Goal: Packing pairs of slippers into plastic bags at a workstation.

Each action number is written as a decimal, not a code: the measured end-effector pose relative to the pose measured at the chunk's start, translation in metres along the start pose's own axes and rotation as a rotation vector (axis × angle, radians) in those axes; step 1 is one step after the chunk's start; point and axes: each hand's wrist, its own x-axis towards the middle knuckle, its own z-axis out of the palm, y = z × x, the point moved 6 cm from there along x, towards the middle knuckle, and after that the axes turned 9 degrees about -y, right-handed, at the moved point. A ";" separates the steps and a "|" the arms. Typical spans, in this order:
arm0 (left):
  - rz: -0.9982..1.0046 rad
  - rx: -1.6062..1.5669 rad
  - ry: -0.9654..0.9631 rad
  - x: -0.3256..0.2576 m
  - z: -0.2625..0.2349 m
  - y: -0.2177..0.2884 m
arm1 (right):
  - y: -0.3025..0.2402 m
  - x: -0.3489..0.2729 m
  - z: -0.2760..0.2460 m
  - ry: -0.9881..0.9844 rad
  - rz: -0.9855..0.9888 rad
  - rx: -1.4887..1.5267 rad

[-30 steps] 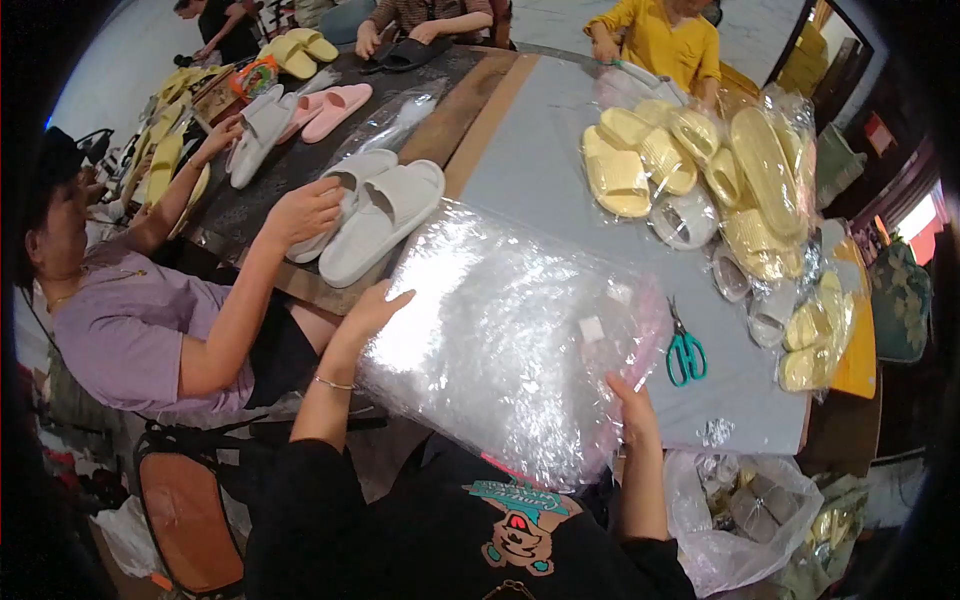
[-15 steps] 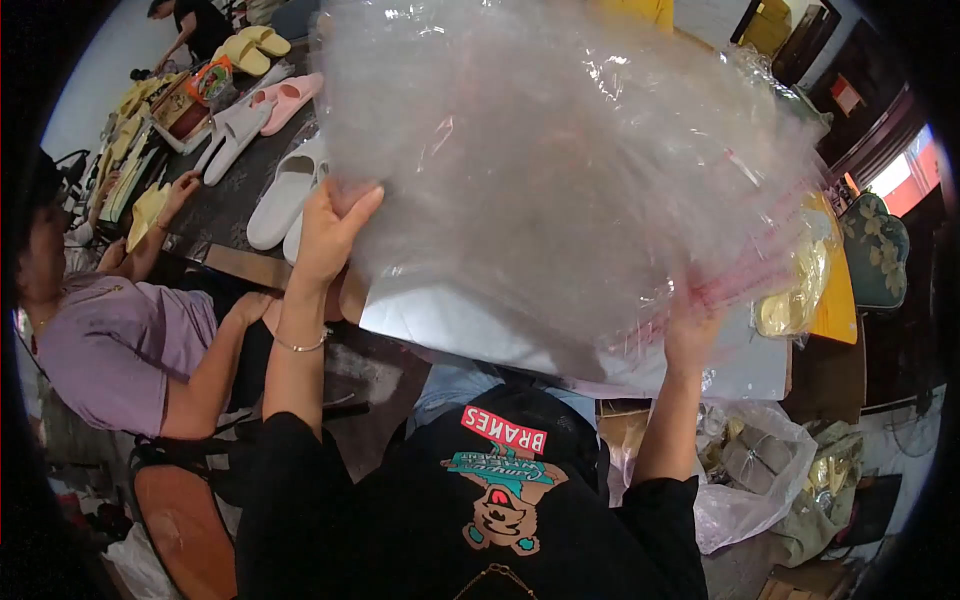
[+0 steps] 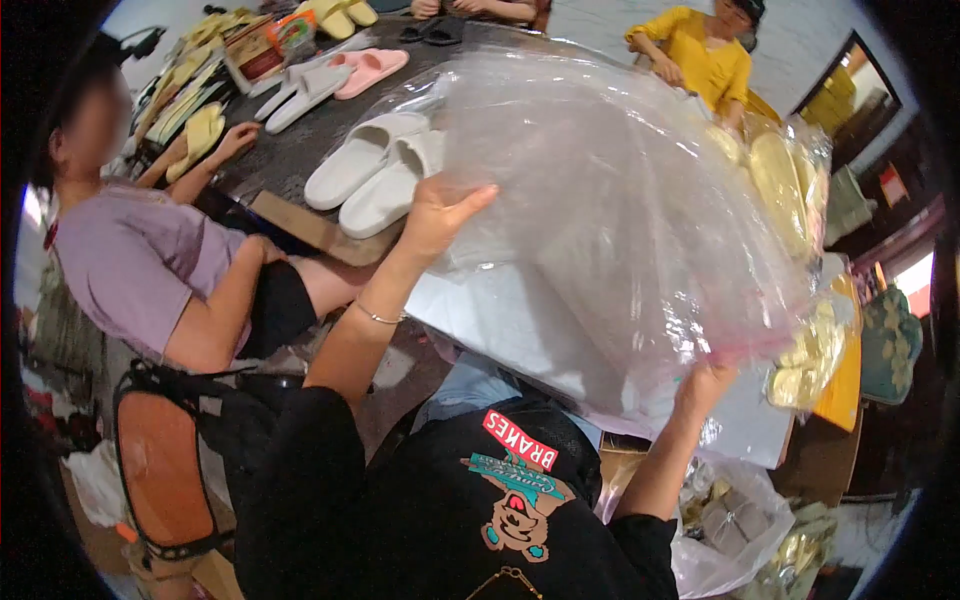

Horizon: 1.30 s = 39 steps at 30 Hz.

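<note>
Spread between my hands is a stack of clear plastic bags (image 3: 590,190), raised over a white board (image 3: 500,310) on the table. My left hand (image 3: 440,212) pinches the left edge, its thumb lying on top. At the near right corner, which carries some pinkish-red print, my right hand (image 3: 708,380) is closed on the plastic; the bags partly cover its fingers. A pair of white slides (image 3: 385,170) rests on the dark table just beyond my left hand. Yellow slippers in clear wrapping (image 3: 808,358) lie to the right of the bags.
A person in a lilac shirt (image 3: 150,260) sits at my left, one hand near a yellow slipper (image 3: 200,135). Across the table is a person in yellow (image 3: 708,60). Grey and pink slides (image 3: 370,72) stand farther back. A sack of scraps (image 3: 735,520) is low on the right.
The view has swung left. The bags have come down and fanned out to the right, uncovering the white slides and the person in yellow. Both hands keep their grip.
</note>
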 end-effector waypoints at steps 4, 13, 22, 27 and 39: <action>-0.007 0.041 0.058 -0.010 0.008 -0.006 | 0.035 -0.008 -0.015 0.000 0.028 -0.054; -0.311 0.226 -0.109 -0.002 -0.029 0.002 | -0.030 0.018 -0.011 0.003 0.345 0.095; -0.364 1.004 -0.007 0.001 -0.026 -0.092 | 0.100 0.031 0.012 -0.206 0.637 -0.115; -0.179 1.270 -0.297 0.012 0.023 -0.044 | 0.112 0.034 0.006 -0.242 0.660 -0.178; 0.304 1.279 -0.540 0.004 0.173 -0.115 | 0.083 0.059 -0.002 -0.231 0.533 -0.631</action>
